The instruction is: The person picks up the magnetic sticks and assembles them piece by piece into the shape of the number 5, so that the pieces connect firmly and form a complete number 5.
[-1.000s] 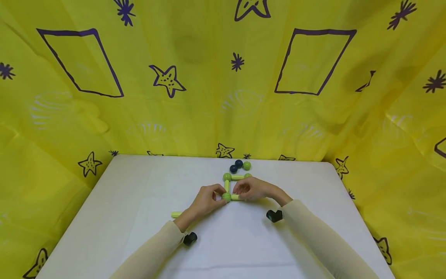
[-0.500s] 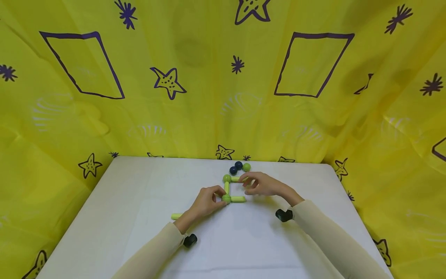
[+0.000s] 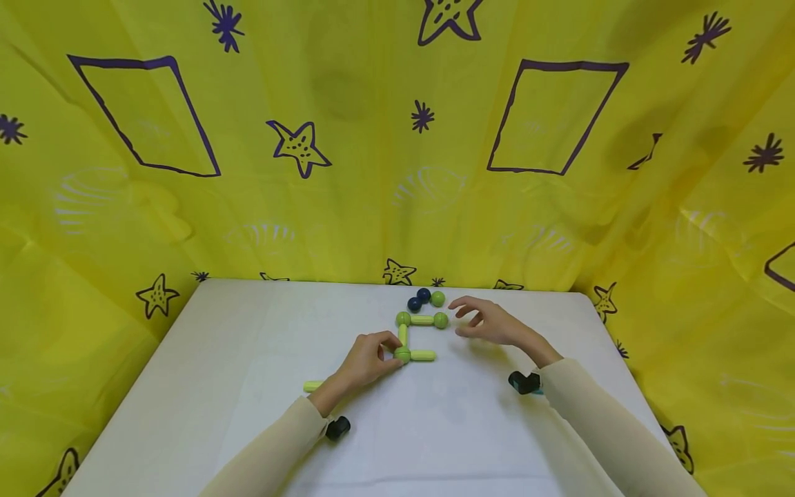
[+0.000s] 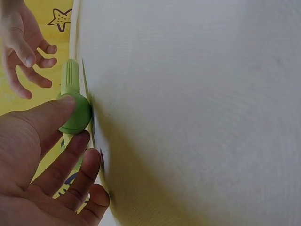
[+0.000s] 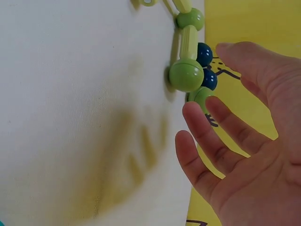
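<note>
Stretching across the foreground, the white table (image 3: 422, 435) hosts what looks like a joining step. The left hand (image 3: 366, 360) pinches the near corner ball (image 3: 402, 355) between thumb and finger; the right hand (image 3: 488, 323) hangs loosely spread, holding nothing, near the far right ball (image 3: 441, 320)! Next, I'd judge, calls for a firm left hold and the right closing on another piece. Between them lies the green frame (image 3: 404, 336): three pale, ribbed rods, three glossy seamed balls, right side unfilled. Smaller now: one loose rod (image 3: 312, 386) to the left, then two navy balls (image 3: 424, 295) and a spare green ball (image 3: 437, 299) beyond.
</note>
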Demonstrator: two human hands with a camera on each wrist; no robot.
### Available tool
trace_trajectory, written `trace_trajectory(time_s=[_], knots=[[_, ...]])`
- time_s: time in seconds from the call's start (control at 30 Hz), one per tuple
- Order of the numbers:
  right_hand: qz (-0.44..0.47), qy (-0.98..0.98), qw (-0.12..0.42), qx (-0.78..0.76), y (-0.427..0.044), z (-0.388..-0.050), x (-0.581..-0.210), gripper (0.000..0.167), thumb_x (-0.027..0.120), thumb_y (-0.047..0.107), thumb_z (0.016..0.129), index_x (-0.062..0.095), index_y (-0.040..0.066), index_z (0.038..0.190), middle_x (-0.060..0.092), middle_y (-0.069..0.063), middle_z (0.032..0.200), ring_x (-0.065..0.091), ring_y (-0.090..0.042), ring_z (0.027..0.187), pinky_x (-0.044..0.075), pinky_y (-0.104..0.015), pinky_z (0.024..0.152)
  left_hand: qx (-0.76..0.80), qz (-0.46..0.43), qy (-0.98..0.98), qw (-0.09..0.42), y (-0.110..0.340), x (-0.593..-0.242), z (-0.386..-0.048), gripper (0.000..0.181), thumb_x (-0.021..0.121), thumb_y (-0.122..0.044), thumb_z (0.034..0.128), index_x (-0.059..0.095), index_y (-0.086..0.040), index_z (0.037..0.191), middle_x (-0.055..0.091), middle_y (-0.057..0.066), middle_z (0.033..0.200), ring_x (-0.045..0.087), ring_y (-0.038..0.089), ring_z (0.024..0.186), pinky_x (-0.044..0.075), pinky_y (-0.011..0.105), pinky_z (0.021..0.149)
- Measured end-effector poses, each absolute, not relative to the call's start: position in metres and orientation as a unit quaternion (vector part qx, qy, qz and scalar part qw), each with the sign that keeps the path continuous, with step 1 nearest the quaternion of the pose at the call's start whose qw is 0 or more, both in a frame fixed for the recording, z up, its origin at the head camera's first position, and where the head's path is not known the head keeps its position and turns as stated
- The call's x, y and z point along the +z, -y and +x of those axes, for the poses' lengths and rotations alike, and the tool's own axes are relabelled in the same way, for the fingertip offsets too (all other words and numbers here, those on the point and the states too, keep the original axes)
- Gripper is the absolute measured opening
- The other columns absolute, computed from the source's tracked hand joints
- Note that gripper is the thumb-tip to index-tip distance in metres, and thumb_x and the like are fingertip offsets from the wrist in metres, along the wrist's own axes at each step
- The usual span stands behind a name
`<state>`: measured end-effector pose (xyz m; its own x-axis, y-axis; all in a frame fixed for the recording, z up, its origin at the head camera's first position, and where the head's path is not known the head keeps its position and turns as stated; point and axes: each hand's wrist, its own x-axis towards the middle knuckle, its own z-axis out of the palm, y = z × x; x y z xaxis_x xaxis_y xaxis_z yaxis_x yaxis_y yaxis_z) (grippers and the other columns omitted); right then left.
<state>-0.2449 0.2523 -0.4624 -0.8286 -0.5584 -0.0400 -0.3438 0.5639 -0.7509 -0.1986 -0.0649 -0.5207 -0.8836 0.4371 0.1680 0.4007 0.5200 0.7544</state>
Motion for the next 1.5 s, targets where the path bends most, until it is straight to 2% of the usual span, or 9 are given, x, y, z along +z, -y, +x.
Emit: trace_trajectory(time_s=[0.27,0.53,0.83,1.1,1.3,1.5], knots=[[-0.234,-0.877,0.121,-0.403,-0.250,-0.253,-0.468,0.050,0.073,0.015,0.097,0.053,0.003,0.142,0.058,-0.026,0.137,0.069,-0.036,0.101,0.057,-0.047,0.083,0.426,0.241,-0.872,0.020,0.067,-0.522,-0.200,0.022,0.083,-0.014,0.0877,0.074,-0.010,0.107,0.074,-0.002,0.097,0.051,0.008,0.067,0.044,0.024,0.062],[-0.191,-0.894,0.090,-0.396,-0.240,-0.266,-0.476,0.051,0.072,0.015,0.097,0.054,0.009,0.145,0.062,-0.024,0.134,0.069,-0.030,0.096,0.056,-0.047,0.085,0.428,0.240,-0.871,0.025,0.067,-0.521,-0.200,0.022,0.082,-0.014,0.0888,0.074,-0.010,0.109,0.074,-0.001,0.098,0.050,0.008,0.067,0.043,0.024,0.062],[-0.168,-0.903,0.070,-0.388,-0.227,-0.285,-0.483,0.052,0.072,0.015,0.097,0.054,0.009,0.146,0.062,-0.025,0.131,0.068,-0.029,0.090,0.055,-0.044,0.080,0.430,0.241,-0.870,0.028,0.067,-0.520,-0.200,0.022,0.081,-0.013,0.0891,0.074,-0.009,0.109,0.074,0.000,0.099,0.051,0.009,0.068,0.043,0.024,0.062],[-0.146,-0.906,0.081,-0.390,-0.222,-0.298,-0.488,0.052,0.073,0.014,0.095,0.055,0.008,0.144,0.062,-0.027,0.130,0.067,-0.039,0.102,0.054,-0.050,0.087,0.428,0.241,-0.871,0.032,0.066,-0.522,-0.201,0.022,0.081,-0.015,0.0895,0.074,-0.010,0.109,0.074,0.000,0.100,0.050,0.006,0.067,0.044,0.023,0.062],[-0.125,-0.913,0.104,-0.373,-0.220,-0.303,-0.487,0.052,0.072,0.019,0.097,0.055,0.010,0.145,0.065,-0.023,0.125,0.061,-0.041,0.114,0.048,-0.057,0.097,0.423,0.238,-0.873,0.038,0.066,-0.524,-0.201,0.022,0.081,-0.016,0.0901,0.074,-0.012,0.110,0.074,-0.002,0.101,0.051,0.007,0.069,0.044,0.023,0.063],[-0.115,-0.917,0.127,-0.360,-0.215,-0.310,-0.488,0.050,0.074,0.021,0.097,0.057,0.010,0.142,0.067,-0.019,0.115,0.063,-0.035,0.105,0.050,-0.051,0.092,0.421,0.240,-0.874,0.038,0.066,-0.524,-0.202,0.022,0.081,-0.016,0.0900,0.074,-0.012,0.110,0.074,-0.002,0.101,0.051,0.007,0.069,0.044,0.023,0.064]])
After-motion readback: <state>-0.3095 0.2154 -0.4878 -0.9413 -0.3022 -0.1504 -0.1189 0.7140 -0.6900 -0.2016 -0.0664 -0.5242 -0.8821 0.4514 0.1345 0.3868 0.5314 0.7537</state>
